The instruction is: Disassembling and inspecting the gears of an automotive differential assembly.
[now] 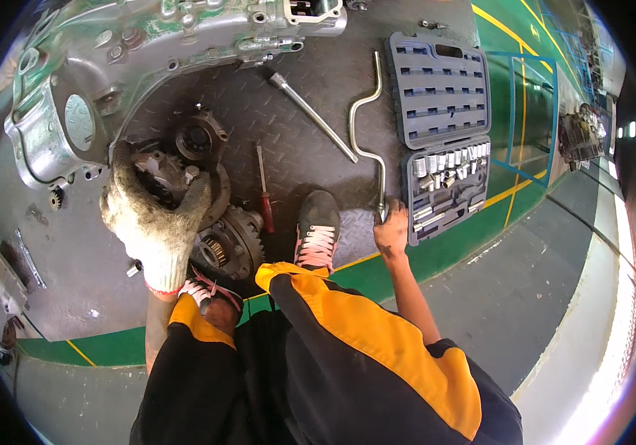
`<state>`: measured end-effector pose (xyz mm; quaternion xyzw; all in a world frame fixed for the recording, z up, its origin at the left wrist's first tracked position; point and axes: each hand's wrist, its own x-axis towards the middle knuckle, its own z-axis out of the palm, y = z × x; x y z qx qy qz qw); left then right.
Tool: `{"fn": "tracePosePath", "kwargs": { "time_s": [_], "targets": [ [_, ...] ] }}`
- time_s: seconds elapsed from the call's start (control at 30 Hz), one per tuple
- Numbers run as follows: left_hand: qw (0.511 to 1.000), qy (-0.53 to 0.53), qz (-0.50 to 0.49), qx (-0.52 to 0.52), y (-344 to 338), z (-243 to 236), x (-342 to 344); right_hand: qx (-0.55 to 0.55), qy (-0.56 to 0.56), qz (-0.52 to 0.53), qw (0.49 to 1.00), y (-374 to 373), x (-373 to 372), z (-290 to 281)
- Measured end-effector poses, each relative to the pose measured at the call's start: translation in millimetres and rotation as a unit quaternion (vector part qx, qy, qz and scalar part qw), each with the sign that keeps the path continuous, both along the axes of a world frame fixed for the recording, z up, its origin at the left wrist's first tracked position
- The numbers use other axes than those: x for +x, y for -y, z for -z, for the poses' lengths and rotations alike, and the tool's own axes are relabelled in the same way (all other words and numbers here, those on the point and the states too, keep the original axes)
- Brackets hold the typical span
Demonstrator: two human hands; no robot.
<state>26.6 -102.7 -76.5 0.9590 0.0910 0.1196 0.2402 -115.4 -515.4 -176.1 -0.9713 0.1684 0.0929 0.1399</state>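
Observation:
My left hand (149,226), in a dirty white knitted glove, is wrapped round a dark greasy metal part (162,172) with bolt heads on it. Beside that part lie a round flanged piece (199,137) and a toothed gear assembly (230,241). My bare right hand (392,231) is closed on the near end of a crank-shaped speed brace (353,119), which rests along the steel plate. Its fingers hide the tip, so whether a socket sits there cannot be seen. Just right of it lies an open socket set case (448,189).
A large cast metal housing (140,55) stands at the far left. A long straight bar (314,117) and a red-handled screwdriver (264,200) lie on the tread plate (288,159). A spanner (30,258) lies at left. My shoes (318,230) are close to the gears.

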Motion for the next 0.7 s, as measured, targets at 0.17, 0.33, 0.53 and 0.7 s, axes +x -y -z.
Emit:
{"fn": "tracePosePath", "kwargs": {
  "time_s": [0.17, 0.33, 0.53, 0.7],
  "targets": [
    [1.0, 0.014, 0.008, 0.018, 6, -3, 2, 0.165, 0.106, -0.081, 0.977, -76, 33, -28],
    [1.0, 0.005, -0.019, 0.017, -9, -13, -5, -0.145, 0.214, -0.054, 0.964, -5, 25, 39],
    [0.997, -0.042, 0.012, -0.071, -9, -9, -7, -0.263, 0.142, -0.044, 0.953, 72, 63, 6],
    [0.987, -0.101, -0.015, -0.124, -15, 0, -5, 0.477, -0.077, -0.261, 0.836, -141, 63, -59]
  ]
}}
